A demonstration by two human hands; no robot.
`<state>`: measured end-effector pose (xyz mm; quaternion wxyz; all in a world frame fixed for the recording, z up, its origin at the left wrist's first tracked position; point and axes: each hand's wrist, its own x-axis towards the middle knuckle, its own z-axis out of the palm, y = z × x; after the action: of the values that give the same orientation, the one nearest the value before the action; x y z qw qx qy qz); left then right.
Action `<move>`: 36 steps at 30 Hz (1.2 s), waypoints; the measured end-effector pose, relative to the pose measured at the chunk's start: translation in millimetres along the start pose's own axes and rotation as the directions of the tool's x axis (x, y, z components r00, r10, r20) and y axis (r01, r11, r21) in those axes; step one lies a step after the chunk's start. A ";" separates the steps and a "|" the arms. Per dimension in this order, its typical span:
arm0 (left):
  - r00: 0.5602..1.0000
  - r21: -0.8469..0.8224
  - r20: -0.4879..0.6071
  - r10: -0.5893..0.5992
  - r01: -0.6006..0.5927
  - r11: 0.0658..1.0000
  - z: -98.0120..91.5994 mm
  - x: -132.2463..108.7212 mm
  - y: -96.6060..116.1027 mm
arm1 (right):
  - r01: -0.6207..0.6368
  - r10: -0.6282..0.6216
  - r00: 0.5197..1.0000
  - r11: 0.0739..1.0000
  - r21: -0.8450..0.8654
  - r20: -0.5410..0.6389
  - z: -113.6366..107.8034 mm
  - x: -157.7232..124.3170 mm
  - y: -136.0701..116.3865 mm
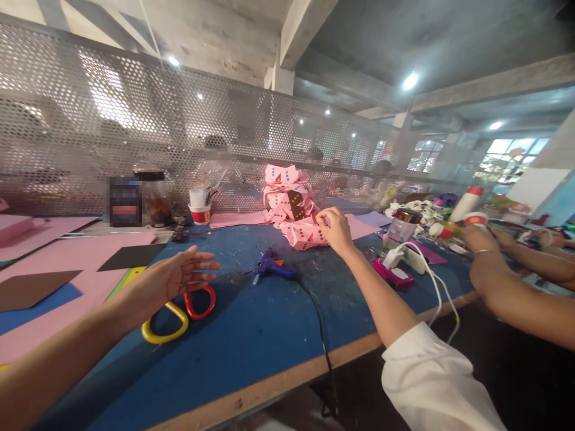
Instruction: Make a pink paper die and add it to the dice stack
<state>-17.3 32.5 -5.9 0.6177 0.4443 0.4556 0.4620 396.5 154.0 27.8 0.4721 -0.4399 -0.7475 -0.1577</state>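
Observation:
My left hand [191, 270] hangs over the table with its fingers stretched and holds nothing. Just beneath it lie scissors with one yellow and one red handle loop [201, 315]; their blades are hidden behind my hand and arm. My right hand [335, 230] is at the right side of a heap of crumpled pink paper pieces [287, 200] with rows of dots. Its fingers are curled into a pinch against the heap; what lies between the fingertips is hidden. A blue glue gun [276, 267] rests on its side between my hands.
Pink sheets [85, 246] and a dark card [130, 257] lie left. A lidded jar [158, 200] and a paper cup of tools [200, 206] stand behind. At right are a pink power strip [390, 275], white cables and another person's arms [507, 281]. A perforated metal screen [242, 126] borders the back.

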 end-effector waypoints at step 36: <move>1.000 0.031 -0.015 0.002 -0.002 1.000 8.9 -7.9 5.2 | 0.205 -0.212 0.705 0.974 0.092 0.676 -6.3 -32.5 -103.7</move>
<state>-10.7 24.6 2.0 0.6067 0.4509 0.4669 0.4588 321.9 75.0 22.1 0.1461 -0.3773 -0.9139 -0.0341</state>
